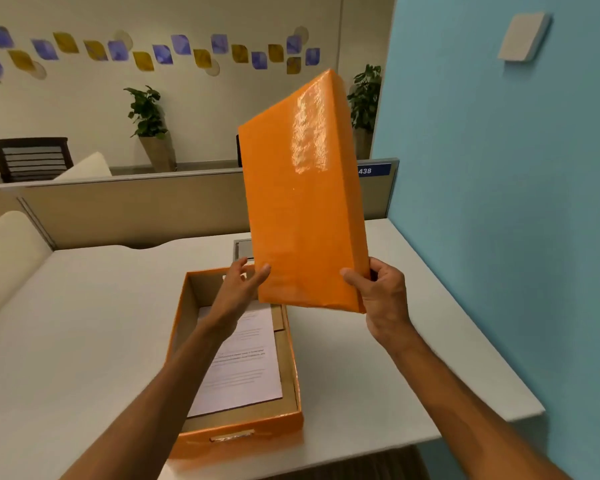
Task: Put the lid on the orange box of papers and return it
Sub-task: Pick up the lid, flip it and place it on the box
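Both hands, left (238,289) and right (383,292), grip the tilted lid (305,202).

Dim, warm indoor light; glare streaks the glossy orange lid (305,188), with wide-angle bending at the edges.

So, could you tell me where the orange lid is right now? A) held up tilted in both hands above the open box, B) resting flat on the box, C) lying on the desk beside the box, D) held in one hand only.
A: the orange lid is raised and tilted, gripped at its lower corners by the left hand and right hand, above the open box showing papers.
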A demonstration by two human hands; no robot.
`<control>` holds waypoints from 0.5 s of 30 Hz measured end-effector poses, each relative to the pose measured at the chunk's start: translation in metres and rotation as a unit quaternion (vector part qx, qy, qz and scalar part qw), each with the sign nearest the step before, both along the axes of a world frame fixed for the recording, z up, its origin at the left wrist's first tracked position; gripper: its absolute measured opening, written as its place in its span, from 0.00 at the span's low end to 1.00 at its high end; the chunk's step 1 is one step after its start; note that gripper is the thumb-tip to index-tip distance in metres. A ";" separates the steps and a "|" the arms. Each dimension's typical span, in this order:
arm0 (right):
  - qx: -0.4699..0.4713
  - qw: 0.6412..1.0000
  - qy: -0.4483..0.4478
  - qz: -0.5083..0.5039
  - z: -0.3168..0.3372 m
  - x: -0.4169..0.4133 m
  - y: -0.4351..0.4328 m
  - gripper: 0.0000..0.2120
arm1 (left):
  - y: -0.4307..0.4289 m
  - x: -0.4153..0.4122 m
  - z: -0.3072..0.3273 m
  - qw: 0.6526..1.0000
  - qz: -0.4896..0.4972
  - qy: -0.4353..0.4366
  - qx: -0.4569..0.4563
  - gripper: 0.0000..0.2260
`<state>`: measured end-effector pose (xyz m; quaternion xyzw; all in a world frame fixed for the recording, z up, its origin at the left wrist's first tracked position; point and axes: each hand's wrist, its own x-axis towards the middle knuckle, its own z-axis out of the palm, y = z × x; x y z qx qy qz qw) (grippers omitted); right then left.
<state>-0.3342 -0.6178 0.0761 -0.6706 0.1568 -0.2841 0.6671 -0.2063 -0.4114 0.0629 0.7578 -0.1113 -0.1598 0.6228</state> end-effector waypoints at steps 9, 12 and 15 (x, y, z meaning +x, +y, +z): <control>0.214 0.970 0.053 0.100 -0.015 -0.007 0.064 0.25 | 0.116 0.013 -0.001 0.998 -0.005 0.046 0.030 0.21; 0.201 0.973 0.066 0.090 -0.022 -0.005 0.080 0.26 | 0.138 0.012 -0.006 0.997 0.033 0.047 0.053 0.23; 0.149 0.982 0.102 0.063 -0.030 0.000 0.090 0.23 | 0.153 0.009 -0.012 0.993 0.065 0.050 0.082 0.27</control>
